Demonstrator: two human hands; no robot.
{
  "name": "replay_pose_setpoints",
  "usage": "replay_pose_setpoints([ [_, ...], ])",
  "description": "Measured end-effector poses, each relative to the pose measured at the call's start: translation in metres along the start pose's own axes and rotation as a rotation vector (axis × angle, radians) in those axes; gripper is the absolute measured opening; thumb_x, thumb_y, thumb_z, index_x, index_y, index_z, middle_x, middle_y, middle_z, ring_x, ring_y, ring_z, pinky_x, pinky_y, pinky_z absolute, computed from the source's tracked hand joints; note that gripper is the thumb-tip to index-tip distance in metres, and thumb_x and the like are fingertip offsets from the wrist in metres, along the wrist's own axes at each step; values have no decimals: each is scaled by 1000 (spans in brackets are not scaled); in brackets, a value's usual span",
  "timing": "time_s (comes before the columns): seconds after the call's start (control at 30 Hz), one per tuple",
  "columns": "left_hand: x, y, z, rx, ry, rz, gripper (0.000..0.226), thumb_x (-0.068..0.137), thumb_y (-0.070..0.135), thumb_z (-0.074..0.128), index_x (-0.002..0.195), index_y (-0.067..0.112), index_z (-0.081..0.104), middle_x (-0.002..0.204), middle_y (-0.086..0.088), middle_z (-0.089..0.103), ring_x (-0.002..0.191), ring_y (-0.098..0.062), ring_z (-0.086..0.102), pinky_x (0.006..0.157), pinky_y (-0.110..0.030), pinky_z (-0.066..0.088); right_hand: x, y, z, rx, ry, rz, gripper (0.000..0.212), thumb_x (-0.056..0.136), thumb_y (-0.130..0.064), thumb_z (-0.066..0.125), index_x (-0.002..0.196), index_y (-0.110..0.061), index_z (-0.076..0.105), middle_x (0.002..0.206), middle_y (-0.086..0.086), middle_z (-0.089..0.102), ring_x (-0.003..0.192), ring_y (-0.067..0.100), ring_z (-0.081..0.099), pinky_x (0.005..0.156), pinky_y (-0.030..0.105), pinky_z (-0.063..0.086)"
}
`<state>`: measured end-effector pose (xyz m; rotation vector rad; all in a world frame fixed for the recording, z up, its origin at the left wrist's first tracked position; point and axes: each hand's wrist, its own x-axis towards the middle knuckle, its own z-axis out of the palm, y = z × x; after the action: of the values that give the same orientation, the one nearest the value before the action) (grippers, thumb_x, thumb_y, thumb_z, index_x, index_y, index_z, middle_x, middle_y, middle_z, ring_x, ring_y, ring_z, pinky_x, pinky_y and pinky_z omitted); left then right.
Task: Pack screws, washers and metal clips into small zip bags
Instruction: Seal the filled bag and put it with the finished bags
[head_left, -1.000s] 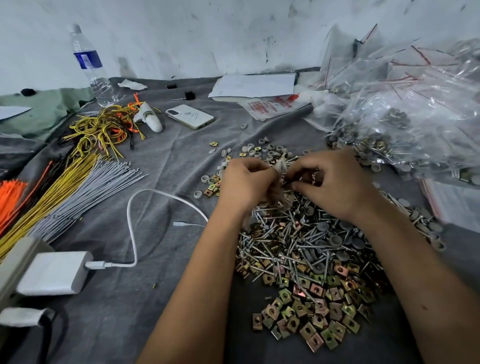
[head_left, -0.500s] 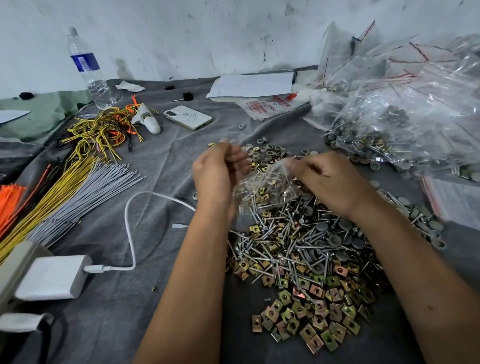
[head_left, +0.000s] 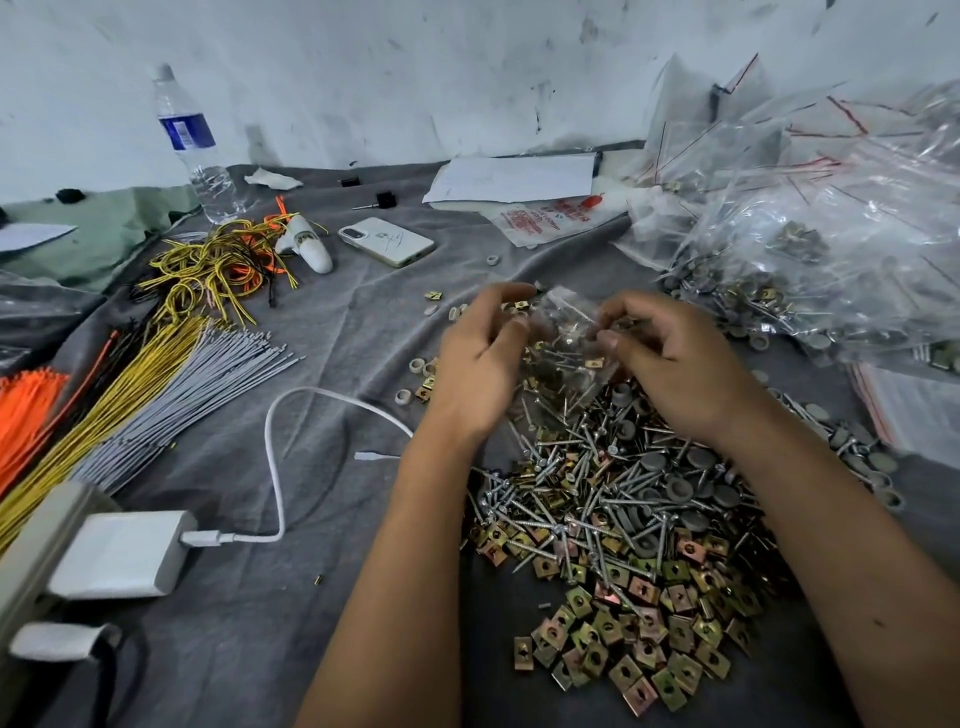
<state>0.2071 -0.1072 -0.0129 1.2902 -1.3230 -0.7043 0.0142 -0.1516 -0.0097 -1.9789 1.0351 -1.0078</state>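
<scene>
While we pinch the small zip bag (head_left: 563, 338) at its top between both hands, left hand (head_left: 480, 358) and right hand (head_left: 670, 358), it hangs partly filled just above the pile of screws (head_left: 582, 483) on the grey cloth (head_left: 311, 597). Metal clips (head_left: 639, 639) lie nearer us, washers (head_left: 696, 493) at the pile's right.

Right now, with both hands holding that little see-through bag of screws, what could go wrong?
1. The small clear zip bag hangs between the left hand and right hand. If its top is not sealed, screws may spill back onto the heap of silver screws below.
2. Pointed screws could poke through the thin plastic.
3. A dropped piece may roll among the grey washers lying on the grey cloth and get miscounted.
</scene>
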Motion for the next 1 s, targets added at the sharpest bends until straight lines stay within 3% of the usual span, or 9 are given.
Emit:
replay_pose_setpoints([
  [0.1,-1,1,-4,-121,-43,-68,37,90,20,49,124,20,63,93,-5,77,81,-13,71,67,-32,59,0,0,-1,86,31,4,16,100,-10,62,101,-24,68,95,-5,75,82,4,74,61,26,60],
  [0.17,-1,1,-5,-83,-102,-119,43,88,25,52,130,20,60,96,-1,78,81,-10,72,69,-32,58,1,1,-2,96,37,-8,15,100,-10,62,104,-23,69,100,-4,74,85,8,75,72,35,62],
  [0.23,-1,0,-5,3,-162,-114,52,86,29,55,136,17,58,101,2,78,92,-15,73,81,-42,57,1,1,-2,130,27,-17,15,100,-10,62,106,-22,69,103,-5,72,86,14,76,79,40,62],
  [0.33,-1,1,-4,-9,-243,-103,37,85,28,59,121,22,67,110,-18,74,106,-42,67,98,-62,51,1,-2,-1,224,41,-28,20,99,-6,62,102,-24,71,103,-3,72,86,17,76,77,34,63],
  [0.4,-1,1,-4,-13,-273,-105,27,84,27,62,111,25,70,103,-27,71,92,-41,68,89,-55,56,2,-3,-2,297,66,-15,26,99,-3,62,98,-28,71,103,-1,73,85,16,75,74,29,62],
  [0.53,-1,0,-5,-156,-301,-134,19,83,13,64,98,17,74,75,-4,74,63,-12,67,61,-24,53,2,-5,-3,361,110,17,25,97,-2,63,98,-25,72,102,2,76,81,17,75,69,24,60],
  [0.73,-2,5,-4,-449,-362,-288,18,100,-6,46,95,-1,62,73,-5,72,59,-11,68,58,-23,58,1,-8,-8,387,205,8,19,90,-3,73,94,-21,75,87,6,77,69,20,73,58,30,59],
  [0.87,-6,12,-7,-560,-507,-295,32,98,16,48,100,6,78,100,-15,75,84,-20,70,79,-39,64,-3,-21,-16,472,295,-129,22,86,-4,78,101,-18,73,88,7,77,71,25,75,60,33,60],
  [1.0,-5,11,-8,-589,-468,-211,49,95,19,56,136,-8,56,135,-28,64,124,-41,61,96,-41,56,-8,-37,-16,321,319,-203,27,81,-10,83,102,-22,71,91,-7,79,81,15,76,67,31,63],
])
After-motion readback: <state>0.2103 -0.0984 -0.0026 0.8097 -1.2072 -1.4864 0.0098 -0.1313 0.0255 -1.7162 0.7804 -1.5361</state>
